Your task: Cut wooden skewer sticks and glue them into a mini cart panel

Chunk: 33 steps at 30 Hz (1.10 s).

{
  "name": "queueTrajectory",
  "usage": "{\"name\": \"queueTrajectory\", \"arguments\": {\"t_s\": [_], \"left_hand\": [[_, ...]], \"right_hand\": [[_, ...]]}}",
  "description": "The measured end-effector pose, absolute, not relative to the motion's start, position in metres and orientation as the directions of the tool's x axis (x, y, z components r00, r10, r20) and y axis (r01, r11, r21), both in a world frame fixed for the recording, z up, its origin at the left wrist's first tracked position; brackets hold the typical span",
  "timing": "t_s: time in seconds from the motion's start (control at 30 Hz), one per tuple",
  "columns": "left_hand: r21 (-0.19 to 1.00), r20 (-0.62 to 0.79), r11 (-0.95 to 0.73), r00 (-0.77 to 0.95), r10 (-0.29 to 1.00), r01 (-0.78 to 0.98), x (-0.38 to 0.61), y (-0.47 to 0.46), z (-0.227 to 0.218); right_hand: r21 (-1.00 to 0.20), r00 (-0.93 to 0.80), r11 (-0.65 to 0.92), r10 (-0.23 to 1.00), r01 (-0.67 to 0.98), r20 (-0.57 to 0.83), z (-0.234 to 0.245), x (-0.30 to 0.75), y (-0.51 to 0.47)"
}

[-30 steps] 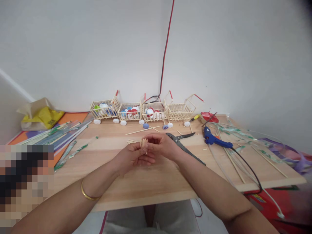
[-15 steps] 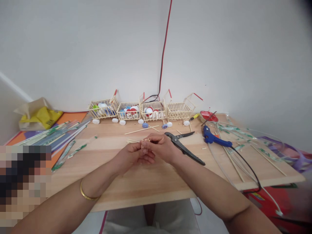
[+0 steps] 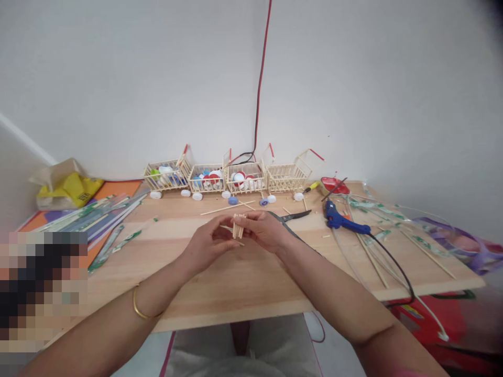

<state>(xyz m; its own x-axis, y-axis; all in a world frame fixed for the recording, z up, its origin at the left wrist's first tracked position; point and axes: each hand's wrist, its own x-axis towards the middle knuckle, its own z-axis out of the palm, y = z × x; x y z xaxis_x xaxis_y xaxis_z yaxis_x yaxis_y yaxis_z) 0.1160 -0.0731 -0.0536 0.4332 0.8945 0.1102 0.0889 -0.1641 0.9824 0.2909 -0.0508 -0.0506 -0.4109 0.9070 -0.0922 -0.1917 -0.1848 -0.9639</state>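
Note:
A bundle of short wooden sticks [image 3: 238,227] is pinched upright in my right hand [image 3: 264,230], above the middle of the table. My left hand [image 3: 208,242] curves around the bundle's left side, thumb and fingers apart; whether its fingertips touch the sticks I cannot tell. More loose sticks [image 3: 228,207] lie just behind my hands. Partly hidden by my right hand and forearm, a pair of dark shears [image 3: 296,215] rests on the wood. Several small stick-built carts [image 3: 286,180] on bottle-cap wheels line the wall, most filled with bottle caps [image 3: 247,180].
To the right lies a blue glue gun [image 3: 346,222] with its black cord, near a red dish [image 3: 335,185] and a yellow-handled cutter [image 3: 313,186]. Wrapped sticks [image 3: 94,214] and a yellow bag [image 3: 73,191] are on the left. A cable [image 3: 259,89] hangs down the wall.
My left hand has loosened, its thumb and fingers spreading from the sticks. The bundle now shows upright in my right hand, slightly higher. The view has shifted a little.

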Motion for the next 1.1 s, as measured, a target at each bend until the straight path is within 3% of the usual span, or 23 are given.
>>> {"name": "queueTrajectory", "arguments": {"t_s": [0.13, 0.23, 0.33, 0.67, 0.8, 0.97, 1.03, 1.1], "left_hand": [[0.812, 0.352, -0.499, 0.426, 0.833, 0.304, 0.112, -0.072, -0.053], [0.645, 0.385, -0.632, 0.532, 0.754, 0.430, 0.112, -0.074, -0.050], [0.574, 0.391, -0.676, 0.570, 0.723, 0.463, 0.113, -0.076, -0.048], [0.564, 0.467, -0.721, 0.565, 0.680, 0.401, 0.110, -0.075, -0.054], [0.583, 0.479, -0.703, 0.527, 0.702, 0.407, 0.110, -0.072, -0.058], [0.672, 0.524, -0.563, 0.228, 0.820, 0.481, 0.107, -0.068, -0.056], [0.666, 0.543, -0.505, 0.108, 0.833, 0.550, 0.102, -0.064, -0.054], [0.626, 0.560, -0.496, 0.096, 0.823, 0.602, 0.097, -0.057, -0.053]], "right_hand": [[-0.987, -0.456, -0.145, 0.885, -0.068, -0.099, -0.054, 0.293, -0.050], [-0.993, -0.529, -0.120, 0.843, -0.005, -0.099, -0.056, 0.292, -0.052], [-0.994, -0.575, -0.111, 0.812, 0.010, -0.097, -0.058, 0.292, -0.052], [-0.989, -0.549, -0.090, 0.824, 0.121, -0.142, -0.065, 0.291, -0.051], [-0.990, -0.546, -0.029, 0.832, 0.136, -0.099, -0.050, 0.297, -0.051], [-0.910, -0.273, 0.113, 0.962, 0.399, 0.000, -0.030, 0.321, -0.041], [-0.847, -0.261, 0.175, 0.964, 0.501, 0.045, -0.028, 0.328, -0.036], [-0.794, -0.290, 0.246, 0.953, 0.555, 0.092, -0.029, 0.330, -0.033]]}}
